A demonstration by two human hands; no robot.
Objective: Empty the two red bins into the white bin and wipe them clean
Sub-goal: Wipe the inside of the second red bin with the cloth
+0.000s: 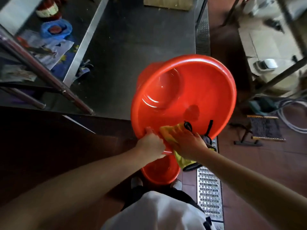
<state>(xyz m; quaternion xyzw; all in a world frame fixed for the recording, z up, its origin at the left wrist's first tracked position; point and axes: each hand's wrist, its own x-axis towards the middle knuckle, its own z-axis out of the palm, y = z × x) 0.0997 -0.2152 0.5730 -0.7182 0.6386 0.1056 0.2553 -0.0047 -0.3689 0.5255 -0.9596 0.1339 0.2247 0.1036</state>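
Red bin [191,90], large, is held tilted above the floor beside a steel counter [132,47], its mouth turned toward the camera. Interior shows bare wet-looking plastic with glints; no contents visible. Left hand [150,144] grips the near rim, fingers curled over the edge. Right hand [188,143] lies just beside it with fingers fairly flat, pressing a yellow cloth [167,132] against the inside wall at the same rim; part of the cloth hangs below the hand. Second red bin [160,171] stands upright on the floor directly under the hands, between the person's shoes; nothing can be made out inside it. Metal drain grate [209,190] runs along the floor to the right.
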